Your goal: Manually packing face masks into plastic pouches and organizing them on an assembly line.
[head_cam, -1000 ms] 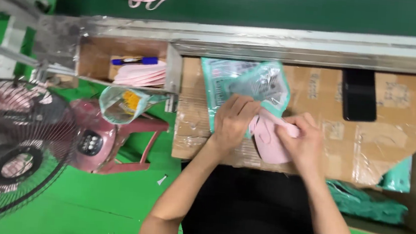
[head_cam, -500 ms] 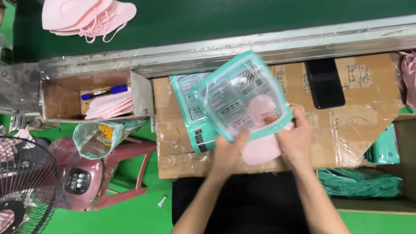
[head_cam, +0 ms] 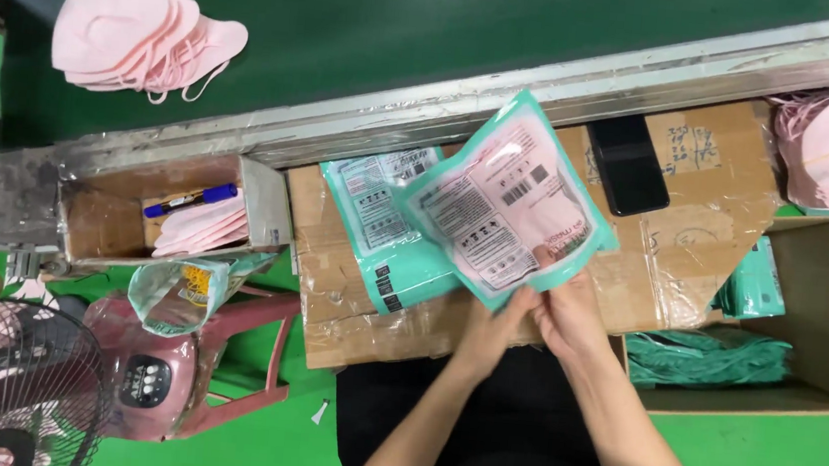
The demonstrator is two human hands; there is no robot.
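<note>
Teal mask pouch (head_cam: 507, 206), pink mask visible inside, centre frame above the taped cardboard worktop (head_cam: 694, 237): I see my left hand (head_cam: 494, 332) and right hand (head_cam: 568, 311) together, pinching its lower edge.

both forearms are stretched forward from the lower edge of the view and are drawn together toward the middle. the left hand (head_cam: 494, 332) is turned palm inward, its fingers curled and pinched shut. the right hand (head_cam: 568, 311) is pressed close beside it, touching it, with fingers likewise closed and the thumb laid on top. both wrists are kept nearly straight, sleeves bare.
</note>
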